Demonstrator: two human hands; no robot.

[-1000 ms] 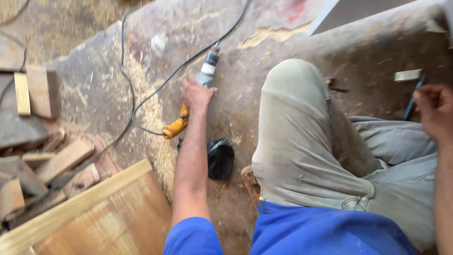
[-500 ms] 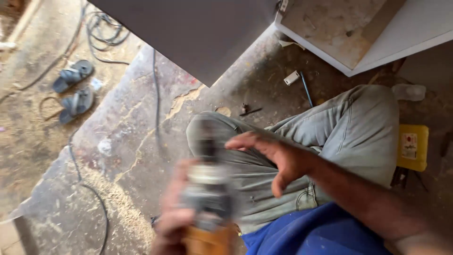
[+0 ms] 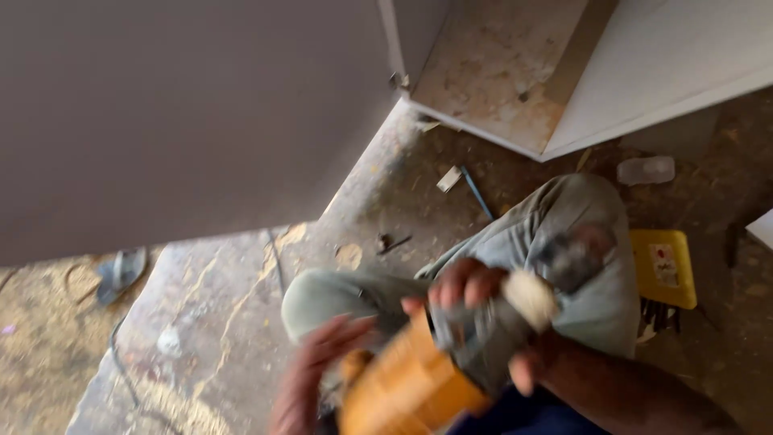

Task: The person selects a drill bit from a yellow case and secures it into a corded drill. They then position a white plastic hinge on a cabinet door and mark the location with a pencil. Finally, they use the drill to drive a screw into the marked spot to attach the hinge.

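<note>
while the orange power tool (image 3: 419,379) is held low over the lap, its grey front end is gripped by the right hand (image 3: 483,310), fingers closed; the left hand (image 3: 310,379) steadies the rear, its grip blurred. a firmer hold seems needed next.

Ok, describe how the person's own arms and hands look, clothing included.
Both hands are bare: no gloves, rings or watch show, though motion blurs them. The left hand and right hand lead to uncovered forearms; no sleeve reaches either wrist. A scrap of blue cloth shows at the bottom edge, over grey-green trousers.
</note>
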